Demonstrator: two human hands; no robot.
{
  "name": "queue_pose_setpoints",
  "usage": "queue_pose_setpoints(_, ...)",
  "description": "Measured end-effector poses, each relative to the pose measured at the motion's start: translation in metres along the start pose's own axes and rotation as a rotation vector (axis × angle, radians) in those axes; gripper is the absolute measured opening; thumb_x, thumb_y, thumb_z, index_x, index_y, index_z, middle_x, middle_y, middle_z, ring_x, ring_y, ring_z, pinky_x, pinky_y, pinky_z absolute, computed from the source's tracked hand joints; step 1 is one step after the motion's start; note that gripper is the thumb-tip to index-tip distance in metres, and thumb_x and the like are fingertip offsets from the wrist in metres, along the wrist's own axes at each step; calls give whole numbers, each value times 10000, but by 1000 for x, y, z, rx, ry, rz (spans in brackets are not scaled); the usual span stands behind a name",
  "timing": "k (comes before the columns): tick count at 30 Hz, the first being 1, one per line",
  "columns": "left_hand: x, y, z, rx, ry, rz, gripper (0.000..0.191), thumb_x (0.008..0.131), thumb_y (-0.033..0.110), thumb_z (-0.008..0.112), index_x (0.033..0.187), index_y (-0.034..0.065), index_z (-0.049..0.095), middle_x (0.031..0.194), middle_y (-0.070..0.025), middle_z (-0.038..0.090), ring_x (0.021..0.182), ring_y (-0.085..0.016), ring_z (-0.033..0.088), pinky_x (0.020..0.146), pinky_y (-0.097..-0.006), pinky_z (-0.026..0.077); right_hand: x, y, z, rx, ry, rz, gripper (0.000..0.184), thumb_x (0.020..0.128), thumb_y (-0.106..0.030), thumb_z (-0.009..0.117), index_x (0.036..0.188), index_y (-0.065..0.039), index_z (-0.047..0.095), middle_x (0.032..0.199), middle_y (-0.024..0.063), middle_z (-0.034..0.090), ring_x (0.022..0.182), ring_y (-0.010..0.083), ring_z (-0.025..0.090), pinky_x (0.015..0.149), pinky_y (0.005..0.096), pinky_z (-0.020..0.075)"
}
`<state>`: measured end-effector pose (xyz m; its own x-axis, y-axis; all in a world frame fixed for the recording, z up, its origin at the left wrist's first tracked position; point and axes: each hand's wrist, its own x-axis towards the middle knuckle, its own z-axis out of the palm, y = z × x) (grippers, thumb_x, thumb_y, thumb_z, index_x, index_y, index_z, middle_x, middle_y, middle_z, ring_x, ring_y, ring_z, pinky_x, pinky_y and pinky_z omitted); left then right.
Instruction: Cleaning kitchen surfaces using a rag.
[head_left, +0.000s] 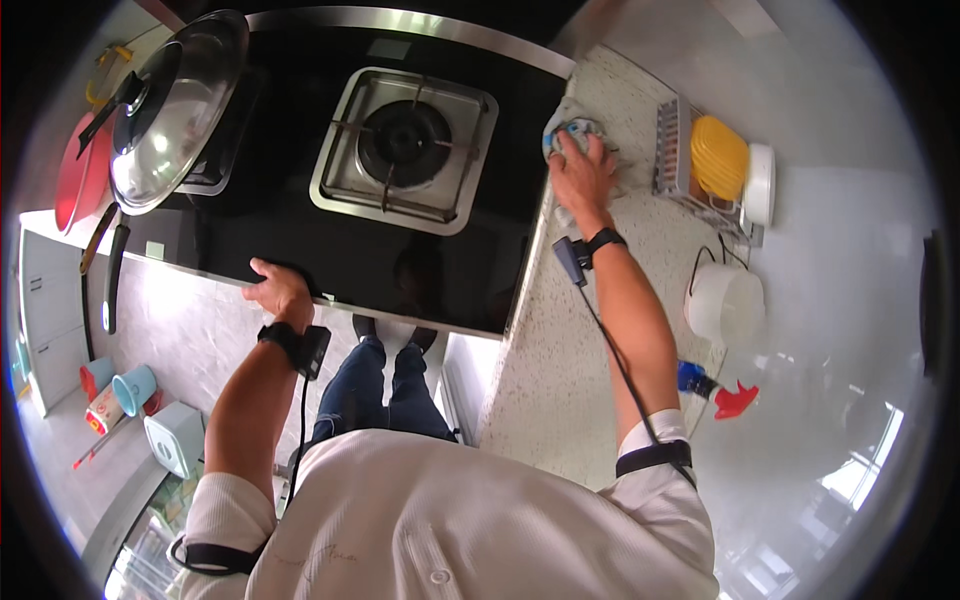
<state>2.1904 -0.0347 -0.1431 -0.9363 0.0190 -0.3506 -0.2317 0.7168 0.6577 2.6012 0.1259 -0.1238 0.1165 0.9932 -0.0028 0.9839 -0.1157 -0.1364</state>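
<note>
My right hand (583, 174) presses a crumpled white and blue cloth (568, 120) onto the speckled countertop (555, 375), just right of the black gas cooktop (277, 150). Fingers lie spread over the cloth, and part of it is hidden under the palm. My left hand (281, 289) rests at the cooktop's front edge with its thumb and fingers apart, holding nothing that I can see. Between the two hands, farther back, sits a gas burner (405, 142) with a pan support in a square steel tray.
A pan with a steel lid (180, 112) covers the left burner; its handle (114, 277) juts past the front edge. Along the right wall stand a rack (675, 146) with a yellow item (718, 157), a white round container (726, 304) and a spray bottle (697, 379). Cables run along both arms.
</note>
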Motion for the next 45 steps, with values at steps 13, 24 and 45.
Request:
queue_pose_setpoints(13, -20, 9, -5, 62, 49, -52, 674, 979, 509, 479, 1375, -26, 372, 1226, -297, 609, 1080, -461, 627, 928, -537, 505, -312, -14, 5, 27, 173, -9, 492, 804, -257, 626, 1295, -277, 636, 1387, 98, 425, 1261, 433, 375, 1022, 685, 279)
queue_pose_setpoints(24, -13, 5, -15, 15, -32, 8, 673, 979, 461, 501, 1400, -39, 340, 1236, -322, 590, 1103, -482, 610, 954, -532, 497, -620, -58, -5, 5, 29, 164, 481, 906, -385, 542, 1325, -164, 626, 1431, 183, 442, 1300, 476, 358, 1051, 638, 253)
queue_pose_setpoints(45, 26, -27, 8, -52, -3, 107, 845, 987, 554, 507, 1428, -120, 252, 1297, -365, 527, 1131, -468, 599, 958, -489, 503, -42, 29, 18, -36, 233, 98, 668, 896, -442, 580, 1498, -209, 406, 1501, 157, 388, 1353, 434, 351, 1070, 690, 238)
